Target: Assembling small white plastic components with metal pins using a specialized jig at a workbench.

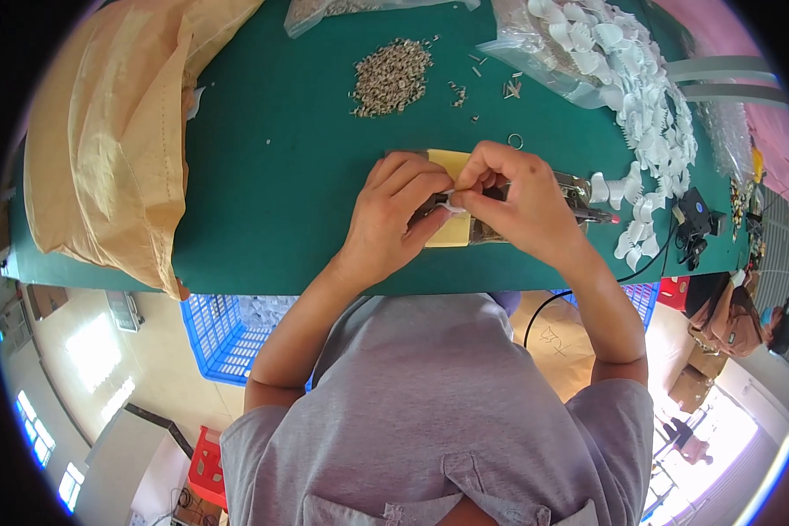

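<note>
Above the green table my left hand (386,210) and my right hand (519,200) meet with their fingertips together. Between them shows a small white plastic piece (454,208), pinched by the fingers of my left hand. Thumb and index finger of my right hand press together at its upper end; whatever tiny part they hold is hidden. Some dark part shows beside my left thumb, too covered to name. Under both hands lies a yellow block (450,233), and a metal fixture (573,186) reaches out to the right from beneath my right hand.
Beyond my hands lie a heap of small metal springs (393,77), loose pins (513,88) and a ring (515,140). White curved plastic pieces (649,131) spill from a clear bag at right, near a black device (694,215) with a cable. A brown paper sack (105,149) stands left.
</note>
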Available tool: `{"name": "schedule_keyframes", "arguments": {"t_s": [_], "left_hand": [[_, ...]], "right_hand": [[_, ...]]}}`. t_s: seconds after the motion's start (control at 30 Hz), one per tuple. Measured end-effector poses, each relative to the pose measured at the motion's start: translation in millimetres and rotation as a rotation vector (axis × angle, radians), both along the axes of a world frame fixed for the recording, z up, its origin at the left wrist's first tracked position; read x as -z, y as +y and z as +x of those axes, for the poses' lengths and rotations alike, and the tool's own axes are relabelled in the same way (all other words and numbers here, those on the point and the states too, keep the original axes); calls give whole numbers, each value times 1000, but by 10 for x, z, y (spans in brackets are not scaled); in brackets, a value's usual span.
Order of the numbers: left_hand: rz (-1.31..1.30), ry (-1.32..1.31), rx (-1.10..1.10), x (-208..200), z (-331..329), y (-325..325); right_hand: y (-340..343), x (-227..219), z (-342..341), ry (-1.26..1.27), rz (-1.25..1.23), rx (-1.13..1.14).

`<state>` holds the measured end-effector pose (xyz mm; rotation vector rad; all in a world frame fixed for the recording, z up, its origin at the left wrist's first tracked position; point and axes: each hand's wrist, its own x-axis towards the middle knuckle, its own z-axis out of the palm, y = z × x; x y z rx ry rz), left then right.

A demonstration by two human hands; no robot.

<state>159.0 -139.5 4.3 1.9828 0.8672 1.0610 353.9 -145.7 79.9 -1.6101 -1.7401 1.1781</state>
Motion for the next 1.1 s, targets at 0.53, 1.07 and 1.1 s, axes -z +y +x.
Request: {"name": "schedule_keyframes", "arguments": {"t_s": [0.53, 1.07, 1.1], "left_hand": [[-101, -87, -33, -11, 63, -9], [-229, -135, -30, -42, 72, -51], [-261, -142, -38, -42, 72, -54]], "right_hand": [[66, 96, 276, 313, -181, 16], [-27, 26, 155, -177, 630, -381], [11, 32, 164, -173, 629, -383]]}}
